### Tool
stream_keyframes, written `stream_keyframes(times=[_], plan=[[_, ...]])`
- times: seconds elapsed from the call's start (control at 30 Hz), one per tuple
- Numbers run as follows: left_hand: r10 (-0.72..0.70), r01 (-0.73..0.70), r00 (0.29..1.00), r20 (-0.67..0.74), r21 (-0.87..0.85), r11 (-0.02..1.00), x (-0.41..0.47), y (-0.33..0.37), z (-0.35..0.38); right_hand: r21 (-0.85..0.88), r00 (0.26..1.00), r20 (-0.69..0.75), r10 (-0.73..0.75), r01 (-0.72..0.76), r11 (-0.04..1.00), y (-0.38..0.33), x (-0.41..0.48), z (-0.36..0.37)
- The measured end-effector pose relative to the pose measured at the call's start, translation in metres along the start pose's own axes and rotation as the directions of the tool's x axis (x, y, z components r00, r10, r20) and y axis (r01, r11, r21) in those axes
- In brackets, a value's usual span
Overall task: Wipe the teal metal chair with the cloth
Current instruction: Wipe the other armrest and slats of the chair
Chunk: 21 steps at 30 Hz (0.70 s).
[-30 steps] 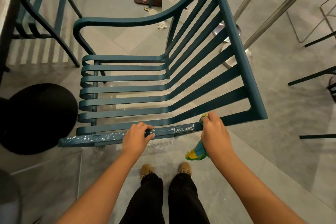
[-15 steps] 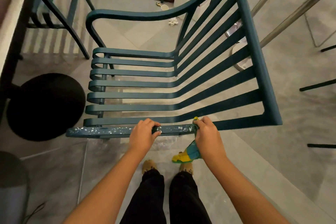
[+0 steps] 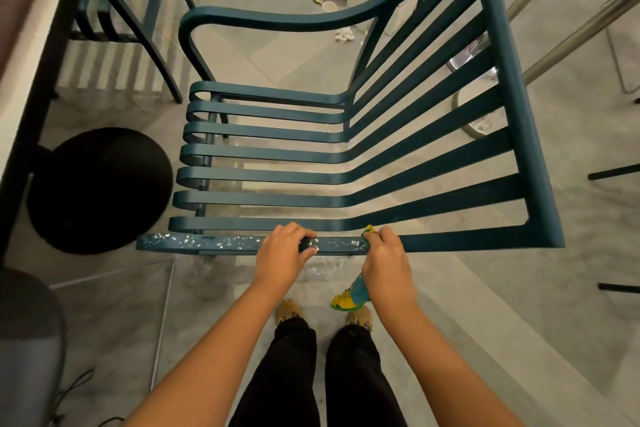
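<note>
White flecks crust the flat near armrest of the teal slatted metal chair, thickest toward its left end. The chair stands on the grey tiled floor. The left hand wraps its fingers over the middle of that armrest, bracing it. Just beside it, the right hand clutches a bunched yellow, green and blue cloth and presses it onto the armrest near the back corner of the seat. A loose tail of the cloth hangs below the wrist.

Several things could spoil the wipe. The flecks look dried on, so a light pass may smear them or skip over them. The bracing hand covers part of the soiled stretch, and that patch would be missed unless the hand shifts. The wad is small and the armrest narrow, so a hard push toward the left end could slide the cloth off the edge and knock knuckles on metal. On smooth tile the chair might skid if the brace loosens. Loosened crumbs would likely drop onto the tan shoes directly below.
</note>
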<state>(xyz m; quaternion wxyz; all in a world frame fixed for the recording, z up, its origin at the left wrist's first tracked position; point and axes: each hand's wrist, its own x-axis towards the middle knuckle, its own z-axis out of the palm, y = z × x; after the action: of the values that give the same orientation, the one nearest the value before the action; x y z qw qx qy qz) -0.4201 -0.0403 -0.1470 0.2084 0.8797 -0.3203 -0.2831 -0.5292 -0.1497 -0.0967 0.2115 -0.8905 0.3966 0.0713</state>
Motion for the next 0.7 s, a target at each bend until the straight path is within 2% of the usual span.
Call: stream_keyframes(times=[0.17,0.27,0.43,0.57,0.7], plan=[[0.035,-0.041,0.996,0.083,0.071,0.997,0.002,0.001,-0.006,0.136,0.997,-0.025,0.068,-0.064,0.989,-0.002,0.0,0.0],[0.077,-0.092,0.988,0.13,0.113,0.989,0.001,0.0,-0.012,0.127,0.993,-0.086,0.085,-0.073,0.989,0.006,-0.001,-0.008],[0.033,-0.051,0.995,0.098,0.193,0.98,-0.008,-0.022,-0.022,0.068,0.985,-0.147,0.087,-0.078,0.995,0.014,-0.001,-0.007],[-0.009,-0.002,0.999,0.043,0.242,0.97,-0.016,-0.044,-0.034,0.1,0.971,-0.226,0.079,-0.057,0.993,0.009,-0.004,0.008],[-0.039,0.03,0.999,0.023,0.289,0.957,-0.018,-0.057,-0.037,0.146,0.978,-0.205,0.048,-0.018,0.989,-0.002,-0.001,0.022]])
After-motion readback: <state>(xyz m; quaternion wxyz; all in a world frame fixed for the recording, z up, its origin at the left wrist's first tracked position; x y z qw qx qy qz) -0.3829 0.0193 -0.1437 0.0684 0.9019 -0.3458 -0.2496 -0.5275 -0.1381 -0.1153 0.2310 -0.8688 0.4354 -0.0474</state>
